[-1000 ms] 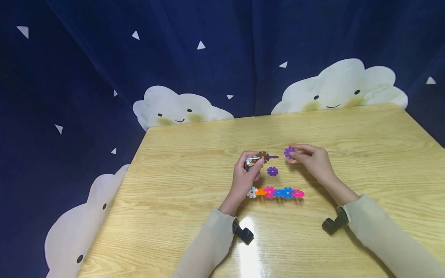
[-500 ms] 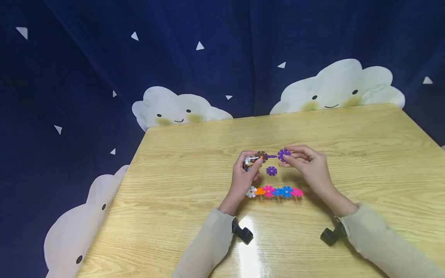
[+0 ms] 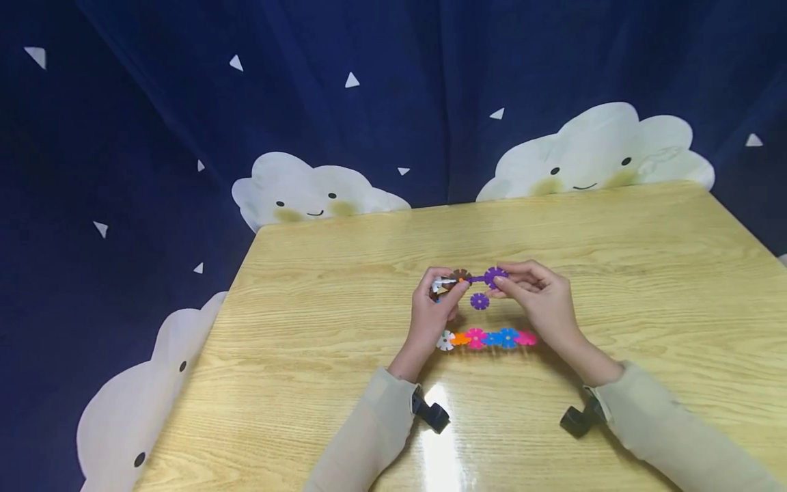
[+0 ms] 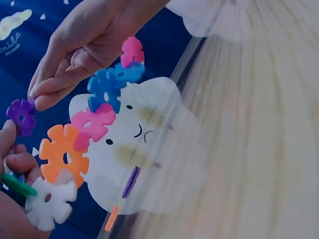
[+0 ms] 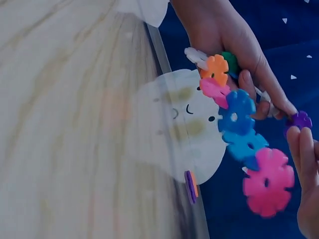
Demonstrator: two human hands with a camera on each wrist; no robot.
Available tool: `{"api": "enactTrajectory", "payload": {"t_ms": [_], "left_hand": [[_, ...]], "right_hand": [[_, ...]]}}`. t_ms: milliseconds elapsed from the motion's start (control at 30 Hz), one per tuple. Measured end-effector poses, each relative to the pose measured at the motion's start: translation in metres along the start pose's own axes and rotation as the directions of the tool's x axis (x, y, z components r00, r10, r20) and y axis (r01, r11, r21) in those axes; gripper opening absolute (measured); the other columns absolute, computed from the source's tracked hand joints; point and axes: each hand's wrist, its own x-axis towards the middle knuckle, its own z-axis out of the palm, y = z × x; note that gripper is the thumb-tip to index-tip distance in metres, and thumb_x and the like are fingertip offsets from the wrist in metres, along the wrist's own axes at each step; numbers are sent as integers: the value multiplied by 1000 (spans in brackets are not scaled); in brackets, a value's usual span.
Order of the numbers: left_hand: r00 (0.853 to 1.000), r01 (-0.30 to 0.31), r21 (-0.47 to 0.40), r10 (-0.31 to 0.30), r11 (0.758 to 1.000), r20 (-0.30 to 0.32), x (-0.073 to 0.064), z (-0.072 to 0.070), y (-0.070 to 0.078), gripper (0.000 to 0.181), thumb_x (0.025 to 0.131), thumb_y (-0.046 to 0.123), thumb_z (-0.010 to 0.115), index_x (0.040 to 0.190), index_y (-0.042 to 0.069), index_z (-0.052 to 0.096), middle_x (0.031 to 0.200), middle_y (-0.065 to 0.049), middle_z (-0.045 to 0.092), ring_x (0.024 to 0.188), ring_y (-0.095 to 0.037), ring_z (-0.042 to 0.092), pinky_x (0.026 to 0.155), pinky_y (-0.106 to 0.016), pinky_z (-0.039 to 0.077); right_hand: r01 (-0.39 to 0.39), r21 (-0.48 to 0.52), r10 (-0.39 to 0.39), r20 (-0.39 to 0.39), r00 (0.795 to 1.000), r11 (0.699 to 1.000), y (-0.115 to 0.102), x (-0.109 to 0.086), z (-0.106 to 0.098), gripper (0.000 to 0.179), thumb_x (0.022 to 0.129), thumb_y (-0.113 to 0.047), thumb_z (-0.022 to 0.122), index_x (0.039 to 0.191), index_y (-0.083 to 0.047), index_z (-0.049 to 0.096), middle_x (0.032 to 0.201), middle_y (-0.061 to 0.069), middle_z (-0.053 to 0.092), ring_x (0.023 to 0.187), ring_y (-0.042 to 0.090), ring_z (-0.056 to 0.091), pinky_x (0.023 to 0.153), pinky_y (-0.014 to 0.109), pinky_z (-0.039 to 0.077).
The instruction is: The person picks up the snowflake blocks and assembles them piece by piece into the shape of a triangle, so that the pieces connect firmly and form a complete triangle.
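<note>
My left hand [image 3: 428, 311] grips a group of linked, notched plastic flower discs: a brown disc [image 3: 461, 275], a white disc [image 3: 441, 283] and an edge-on purple one. With thumb and fingers my right hand [image 3: 544, 294] pinches another purple disc [image 3: 494, 275]. That disc meets the edge-on one; whether their slots interlock I cannot tell. A chain of white, orange, pink and blue discs [image 3: 508, 337] lies nearer me. In the left wrist view a green disc [image 4: 19, 184] sits between the chain's white disc [image 4: 51, 203] and my left hand.
On the wooden table [image 3: 295, 328] lies a loose purple disc [image 3: 479, 301]. An edge-on orange disc [image 4: 112, 218] shows near it in the left wrist view. A dark blue curtain [image 3: 344, 123] with cloud prints stands behind the table.
My right hand has moved left with its purple disc until that disc meets the edge-on purple one in the left hand's group. The left hand has stayed nearly still.
</note>
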Motion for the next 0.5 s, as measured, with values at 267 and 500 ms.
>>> {"api": "enactTrajectory", "payload": {"t_ms": [267, 500], "left_hand": [[1000, -11, 37, 11, 999, 8, 0, 0, 3, 26, 93, 17, 67, 111, 3, 55, 81, 5, 59, 51, -6, 40, 48, -21, 36], [1000, -3, -13, 3, 1000, -9, 4, -6, 1, 25, 94, 16, 66, 112, 3, 54, 79, 4, 57, 51, -7, 40, 49, -23, 35]], "right_hand": [[6, -38, -8, -60, 998, 999, -1, -3, 7, 21, 87, 5, 68, 103, 17, 64, 78, -8, 75, 65, 7, 73, 72, 21, 59], [76, -143, -67, 67, 995, 987, -3, 3, 1, 29, 87, 1, 70, 115, 7, 65, 86, -14, 74, 73, 6, 73, 71, 21, 59]]}}
